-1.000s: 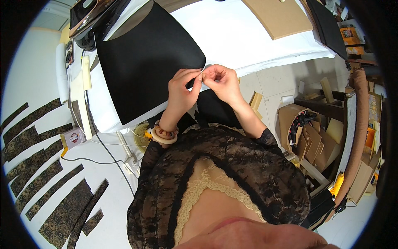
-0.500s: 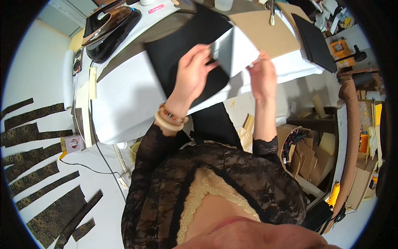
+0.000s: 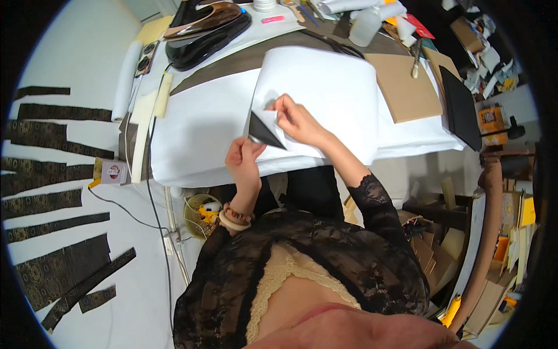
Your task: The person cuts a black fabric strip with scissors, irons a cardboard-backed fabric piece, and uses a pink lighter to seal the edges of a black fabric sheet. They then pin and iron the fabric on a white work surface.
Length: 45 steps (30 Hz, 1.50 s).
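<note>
A large sheet lies on the white-covered table with its white side up. At its near left corner a dark triangle shows; whether that corner is folded over or its white layer is lifted, I cannot tell. My left hand pinches the tip of this corner near the table's front edge. With thumb and fingers together, my right hand holds the white edge just above the dark triangle. Two bracelets circle my left wrist.
A black iron stands at the back left. Behind the sheet lie black scissors and a clear bottle. To the right are brown board, a brush and a black panel. Patterned dark strips hang at left.
The sheet, held up with its black side showing, now lies white side up on the table. Both hands have come together at its near left corner, the right one moving left.
</note>
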### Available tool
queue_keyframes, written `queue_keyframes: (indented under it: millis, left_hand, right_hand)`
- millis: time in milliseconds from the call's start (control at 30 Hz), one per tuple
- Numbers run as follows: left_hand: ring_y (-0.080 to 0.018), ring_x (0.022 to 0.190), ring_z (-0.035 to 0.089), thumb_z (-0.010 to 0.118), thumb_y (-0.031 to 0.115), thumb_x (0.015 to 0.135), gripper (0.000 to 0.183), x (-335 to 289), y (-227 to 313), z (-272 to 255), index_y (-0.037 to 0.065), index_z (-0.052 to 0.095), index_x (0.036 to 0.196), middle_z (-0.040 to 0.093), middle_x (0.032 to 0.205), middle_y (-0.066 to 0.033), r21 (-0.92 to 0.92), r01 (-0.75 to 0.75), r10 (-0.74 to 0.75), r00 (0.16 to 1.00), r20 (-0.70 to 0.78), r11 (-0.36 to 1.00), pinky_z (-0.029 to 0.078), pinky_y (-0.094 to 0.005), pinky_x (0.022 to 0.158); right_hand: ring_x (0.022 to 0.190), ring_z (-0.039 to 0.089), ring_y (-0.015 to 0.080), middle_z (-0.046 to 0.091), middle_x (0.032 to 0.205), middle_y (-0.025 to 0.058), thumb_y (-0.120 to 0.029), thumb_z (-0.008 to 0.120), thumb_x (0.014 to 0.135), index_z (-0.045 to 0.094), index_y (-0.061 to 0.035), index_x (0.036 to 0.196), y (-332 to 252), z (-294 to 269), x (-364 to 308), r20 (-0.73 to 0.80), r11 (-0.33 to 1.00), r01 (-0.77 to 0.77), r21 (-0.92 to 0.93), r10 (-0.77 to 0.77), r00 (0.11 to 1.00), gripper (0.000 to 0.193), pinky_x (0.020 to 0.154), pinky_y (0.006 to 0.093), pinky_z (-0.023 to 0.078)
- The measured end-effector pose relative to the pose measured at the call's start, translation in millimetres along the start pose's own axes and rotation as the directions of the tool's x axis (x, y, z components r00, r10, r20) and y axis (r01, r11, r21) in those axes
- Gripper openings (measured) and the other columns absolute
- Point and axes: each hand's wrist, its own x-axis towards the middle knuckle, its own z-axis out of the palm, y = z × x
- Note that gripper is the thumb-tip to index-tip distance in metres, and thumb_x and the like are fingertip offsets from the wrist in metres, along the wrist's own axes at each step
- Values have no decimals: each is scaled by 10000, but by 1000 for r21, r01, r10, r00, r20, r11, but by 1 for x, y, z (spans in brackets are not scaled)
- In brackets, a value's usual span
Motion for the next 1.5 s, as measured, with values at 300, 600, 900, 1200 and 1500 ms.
queue_keyframes:
  millis: [300, 600, 900, 1200, 1500]
  left_hand:
    - [-159, 797, 609, 637, 118, 868, 469, 67, 53, -22, 45, 402, 1267, 622, 976, -106, 348, 242, -289, 953, 89, 906, 497, -290, 697]
    - [-110, 662, 575, 694, -7, 790, 432, 85, 30, -29, 13, 475, 1161, 618, 873, -85, 479, 7, -56, 995, 87, 878, 438, -223, 538]
    - [-77, 615, 577, 761, 23, 753, 491, 69, 33, -55, 10, 518, 1180, 615, 842, -80, 516, -85, -59, 965, 257, 852, 446, -214, 547]
    - [-40, 608, 503, 738, 28, 784, 438, 54, 44, -56, 20, 538, 1174, 601, 799, -22, 690, -180, 6, 969, 246, 701, 412, -190, 551]
    - [-110, 759, 604, 763, 181, 826, 336, 109, 68, -25, -14, 628, 1064, 656, 893, -83, 594, -324, 119, 926, 358, 736, 490, -245, 645]
  right_hand:
    - [748, 553, 118, 504, 765, 63, -33, 455, 883, 393, -65, 878, 40, 29, 1, 185, 983, 35, 182, -69, 980, 70, 690, 272, 437]
    - [805, 612, 201, 614, 854, 59, -199, 746, 816, 551, -48, 963, -8, 52, 16, 65, 976, 173, -130, -166, 984, 287, 751, 321, 484]
    - [746, 533, 122, 617, 880, 42, -42, 657, 849, 572, -15, 794, 25, 56, 18, 18, 998, 13, 57, -14, 1000, 105, 641, 242, 421]
    - [830, 565, 297, 616, 869, 114, -50, 658, 741, 539, -14, 687, 48, -1, 7, -372, 894, -57, -444, -126, 920, 136, 699, 366, 463]
    - [817, 582, 291, 616, 812, 108, -71, 655, 743, 570, -10, 815, 31, 5, 10, -244, 901, -21, -434, -95, 965, 127, 738, 383, 476]
